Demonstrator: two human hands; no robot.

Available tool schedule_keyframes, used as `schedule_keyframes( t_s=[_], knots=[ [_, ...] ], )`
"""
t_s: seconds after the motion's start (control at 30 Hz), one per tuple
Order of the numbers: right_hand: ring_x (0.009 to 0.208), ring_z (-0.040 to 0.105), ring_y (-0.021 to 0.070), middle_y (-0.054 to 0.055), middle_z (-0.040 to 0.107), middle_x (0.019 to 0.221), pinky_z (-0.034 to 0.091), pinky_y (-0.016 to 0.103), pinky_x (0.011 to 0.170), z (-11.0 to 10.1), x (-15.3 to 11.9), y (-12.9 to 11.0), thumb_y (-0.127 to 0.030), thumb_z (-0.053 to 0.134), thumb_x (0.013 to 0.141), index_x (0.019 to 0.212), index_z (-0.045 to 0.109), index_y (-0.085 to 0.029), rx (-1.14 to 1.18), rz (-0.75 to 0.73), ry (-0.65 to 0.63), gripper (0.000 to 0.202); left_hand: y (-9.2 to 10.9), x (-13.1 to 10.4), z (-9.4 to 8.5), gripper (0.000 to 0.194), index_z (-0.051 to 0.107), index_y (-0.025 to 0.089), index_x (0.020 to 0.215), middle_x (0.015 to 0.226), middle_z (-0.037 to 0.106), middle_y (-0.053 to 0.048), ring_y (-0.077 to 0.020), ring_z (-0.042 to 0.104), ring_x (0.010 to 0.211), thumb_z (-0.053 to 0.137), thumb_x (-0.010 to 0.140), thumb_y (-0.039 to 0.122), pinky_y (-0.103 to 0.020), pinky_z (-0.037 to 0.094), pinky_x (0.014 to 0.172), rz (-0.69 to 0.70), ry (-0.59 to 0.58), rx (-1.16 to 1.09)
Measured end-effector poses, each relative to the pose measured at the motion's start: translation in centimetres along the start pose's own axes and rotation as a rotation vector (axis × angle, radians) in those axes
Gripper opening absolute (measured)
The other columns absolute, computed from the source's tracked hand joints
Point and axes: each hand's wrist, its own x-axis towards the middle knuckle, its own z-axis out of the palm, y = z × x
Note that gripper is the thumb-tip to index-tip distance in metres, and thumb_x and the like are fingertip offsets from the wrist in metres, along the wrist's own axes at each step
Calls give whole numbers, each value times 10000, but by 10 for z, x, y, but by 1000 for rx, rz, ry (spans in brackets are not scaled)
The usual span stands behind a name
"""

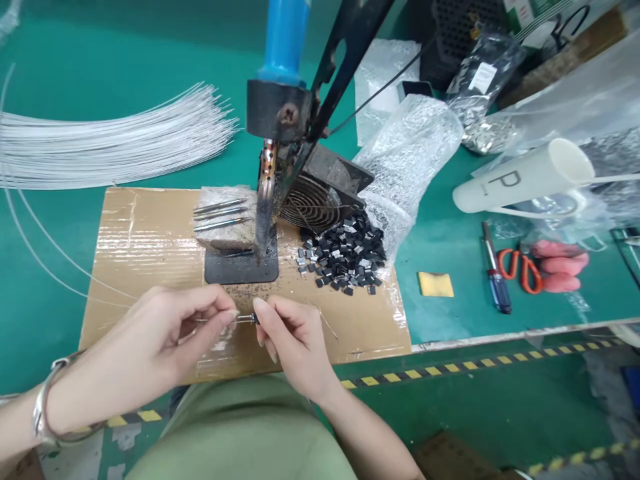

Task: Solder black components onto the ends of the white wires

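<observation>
In the head view, my left hand (pixel 185 330) pinches a thin white wire close to its end, above the cardboard. Facing it, my right hand (pixel 297 340) grips a small black connector (pixel 255 319) between thumb and fingertips. The wire's silvery end (pixel 244 319) meets the connector; whether it is joined I cannot tell. Just beyond my hands, a clamped soldering iron (pixel 285 40) with a blue handle points its tip down over a black pad (pixel 240 270). Right of the tip lies a heap of small black connectors (pixel 353 253) with metal ends.
Cardboard (pixel 135 247) covers the green table (pixel 440 247). A bundle of white wires (pixel 115 147) lies at the left. A fan (pixel 315 200) stands behind the iron. To the right are a yellow sponge (pixel 436 285), screwdriver (pixel 497 287), orange-handled tool (pixel 520 270) and white cup (pixel 520 177).
</observation>
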Motion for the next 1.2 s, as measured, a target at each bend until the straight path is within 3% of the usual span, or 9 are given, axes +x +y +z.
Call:
schedule_keyframes(
  t_s=[0.1,0.27,0.6,0.7,0.77,0.97,1.2],
  knots=[
    [430,406,78,-76,456,504,301,239,463,0,2,-1,-518,581,1095,690,584,-212,78,52,-41,508,0,6,-3,346,703,225,925,664,496,37,-110,379,563,556,1059,508,-211,287,469,-117,-107,-106],
    [403,402,75,-85,448,497,294,215,429,-1,4,-2,-529,572,1089,728,579,-216,134,97,-67,478,1,14,-5,402,713,208,915,644,467,40,-111,362,595,559,1051,554,-216,275,518,-153,-130,-204],
    [404,405,60,-102,426,533,312,193,418,2,9,-3,-583,564,1081,794,577,-220,156,104,-48,463,-9,30,-9,390,759,197,966,722,628,7,-111,518,599,562,1064,519,-215,405,544,-102,-197,-303],
    [363,369,43,-121,366,546,286,184,372,3,14,-8,-674,625,1006,762,561,-220,241,166,-44,520,-6,37,-12,378,738,194,903,655,571,31,-99,478,537,567,1059,493,-207,373,492,-105,-190,-298],
    [341,346,33,-133,329,544,267,175,348,4,18,-11,-704,670,959,746,557,-217,302,204,-43,544,-5,42,-13,357,720,190,858,697,598,15,-112,512,605,569,1054,448,-211,405,538,-73,-166,-299],
    [346,290,6,-131,366,576,254,151,322,6,24,-15,-642,754,927,731,576,-199,481,235,-30,515,-10,51,-10,284,707,190,853,752,619,7,-119,535,675,574,1036,362,-225,441,613,-98,-169,-441],
    [361,304,24,-122,364,563,272,162,328,8,26,-17,-691,737,913,729,579,-207,412,194,34,541,-13,54,-7,314,684,185,825,760,622,-12,-132,547,698,594,1037,398,-236,497,641,-111,-145,-469]
  ],
)
